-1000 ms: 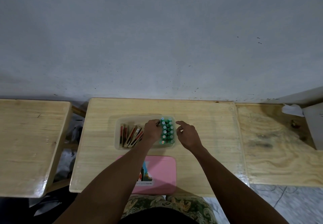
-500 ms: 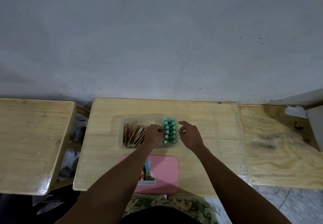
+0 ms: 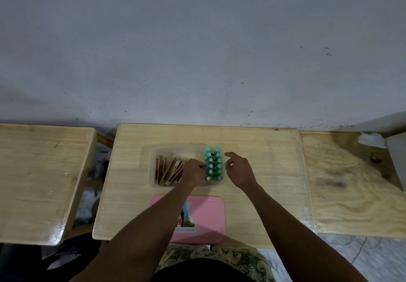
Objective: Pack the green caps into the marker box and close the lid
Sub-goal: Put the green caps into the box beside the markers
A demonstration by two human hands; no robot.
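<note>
A clear plastic marker box (image 3: 153, 149) sits in the middle of the wooden desk (image 3: 263, 171). Several green caps (image 3: 214, 164) stand upright in two tight rows at the box's right end. Red and gold sticks (image 3: 169, 169) lie at its left end. My left hand (image 3: 194, 171) is inside the box with curled fingers touching the left side of the green rows. My right hand (image 3: 238, 169) rests at the box's right wall, fingers spread, holding nothing. The pink lid (image 3: 206, 215) lies flat on the desk in front of the box, partly under my left forearm.
A second wooden desk (image 3: 39, 182) stands to the left across a gap. A plywood table (image 3: 356, 189) adjoins on the right, with crumpled white paper (image 3: 371, 139) and a grey box edge (image 3: 397, 158) at its far corner. A grey wall rises behind.
My left hand slid slightly nearer along the left side of the green rows. My right hand stayed beside the box's right wall.
</note>
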